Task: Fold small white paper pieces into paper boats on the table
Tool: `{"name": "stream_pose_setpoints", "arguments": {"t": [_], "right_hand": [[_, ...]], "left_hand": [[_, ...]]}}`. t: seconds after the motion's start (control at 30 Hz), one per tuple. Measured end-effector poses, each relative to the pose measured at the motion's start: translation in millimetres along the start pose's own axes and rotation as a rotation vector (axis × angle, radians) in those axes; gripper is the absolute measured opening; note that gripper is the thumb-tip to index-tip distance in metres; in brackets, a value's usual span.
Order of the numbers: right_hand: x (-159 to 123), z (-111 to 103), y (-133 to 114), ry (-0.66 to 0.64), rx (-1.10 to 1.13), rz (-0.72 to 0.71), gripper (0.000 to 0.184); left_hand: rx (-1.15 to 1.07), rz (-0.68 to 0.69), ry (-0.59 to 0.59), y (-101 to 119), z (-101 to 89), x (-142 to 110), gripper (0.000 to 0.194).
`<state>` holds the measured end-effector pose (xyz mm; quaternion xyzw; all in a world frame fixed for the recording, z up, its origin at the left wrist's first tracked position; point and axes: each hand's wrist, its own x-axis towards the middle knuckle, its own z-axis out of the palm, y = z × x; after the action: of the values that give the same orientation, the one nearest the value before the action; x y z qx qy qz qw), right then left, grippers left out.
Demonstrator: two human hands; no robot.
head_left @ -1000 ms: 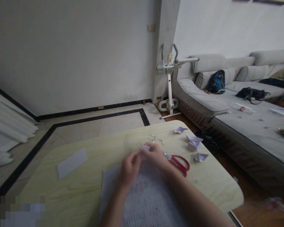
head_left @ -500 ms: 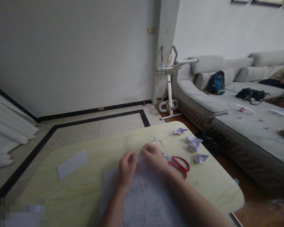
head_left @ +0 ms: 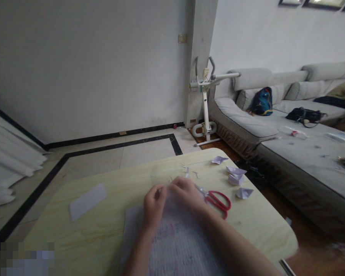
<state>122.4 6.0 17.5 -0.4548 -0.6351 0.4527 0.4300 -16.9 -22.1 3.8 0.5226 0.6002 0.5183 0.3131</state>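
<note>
My left hand (head_left: pixel 154 202) and my right hand (head_left: pixel 186 193) meet over the wooden table, their fingertips pinched close together. Between them is a small pale piece of paper (head_left: pixel 168 193), blurred and mostly covered by the fingers. Under my wrists lies a large sheet with handwriting (head_left: pixel 175 245). Just right of my right hand rest red-handled scissors (head_left: pixel 218 201), their blades partly hidden by it. Thin paper scraps (head_left: pixel 187 171) are scattered beyond my fingers. Several small folded paper boats (head_left: pixel 235 171) stand along the table's right side.
A white paper rectangle (head_left: pixel 87 201) lies on the left of the light wooden table (head_left: pixel 83 245). Past the right edge stands a grey sofa (head_left: pixel 301 157) with bags on it and a person partly seen. An exercise machine (head_left: pixel 206 103) stands by the wall.
My hands stay together in nearly the same place, with a slight shift of the fingers. Scissors, boats and scraps have not moved.
</note>
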Motion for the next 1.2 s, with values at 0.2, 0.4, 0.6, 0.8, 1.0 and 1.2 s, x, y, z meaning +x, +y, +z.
{"name": "stream_pose_setpoints", "arguments": {"t": [0.2, 0.4, 0.6, 0.8, 1.0, 1.2], "right_hand": [[3.3, -0.3, 4.7, 0.075, 0.096, 0.055, 0.013], [4.7, -2.1, 0.9, 0.031, 0.091, 0.032, 0.006], [3.3, -1.7, 0.3, -0.028, 0.052, 0.029, 0.005], [4.6, -1.9, 3.0, -0.018, 0.087, 0.055, 0.006], [6.2, -1.2, 6.6, -0.002, 0.129, 0.064, 0.007], [4.3, -2.7, 0.4, -0.056, 0.139, 0.071, 0.007]], "left_hand": [[-0.122, -0.071, 0.014, 4.6, -1.7, 1.8, 0.022], [-0.091, -0.033, -0.026, 6.8, -2.2, 0.1, 0.020], [-0.098, -0.033, -0.011, 6.1, -1.9, -0.2, 0.021], [-0.109, -0.033, -0.064, 4.3, 0.6, -0.9, 0.024], [-0.062, -0.008, -0.077, -2.2, 2.2, -1.7, 0.026], [-0.010, 0.017, -0.101, -0.7, 1.1, -1.4, 0.026]]}}
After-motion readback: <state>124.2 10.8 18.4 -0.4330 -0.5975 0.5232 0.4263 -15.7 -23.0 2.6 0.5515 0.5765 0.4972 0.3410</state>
